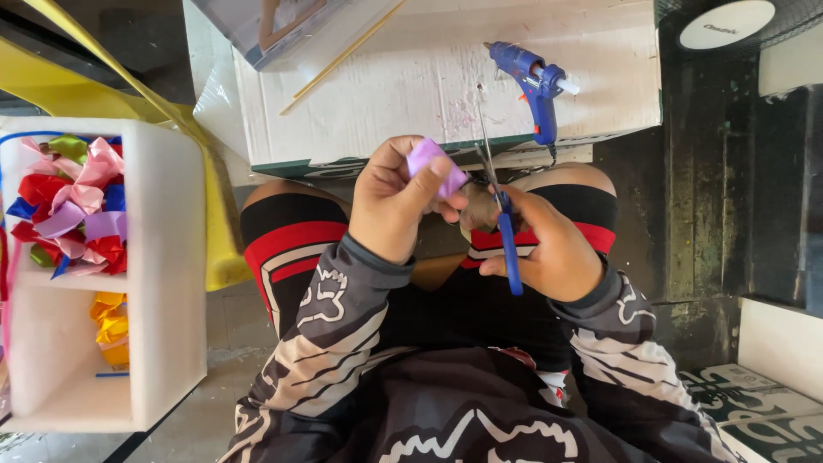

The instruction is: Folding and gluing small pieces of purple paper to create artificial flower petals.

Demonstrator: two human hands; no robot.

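**Seated person trimming a small purple ribbon piece with scissors**

Nearest the camera, at the bottom of the frame, are the person's chest and forearms in a black and white patterned long-sleeved jersey (pixel 403 403), with both hands meeting over the lap at centre frame. The left hand (pixel 396 201) is closed, pinching a small folded piece of purple ribbon (pixel 433 165) between thumb and fingers. The right hand (pixel 549 249) is wrapped around blue-handled scissors (pixel 506 231), whose thin blades point up the frame just beside the ribbon. Whether the blades are touching the ribbon cannot be told.

Beyond the hands, in the upper middle, a white box top (pixel 429 77) serves as a work surface. A blue glue gun (pixel 536 86) lies on it at the upper right, untouched, and a thin wooden stick (pixel 343 56) lies at the upper left.

At the left edge, a white foam box (pixel 167 283) holds many folded ribbon pieces (pixel 73 206) in pink, red, purple, blue and green, with yellow ones (pixel 111 321) in the compartment below. Judging from that pile, many pieces are already made, and this one appears to be at the cutting stage.
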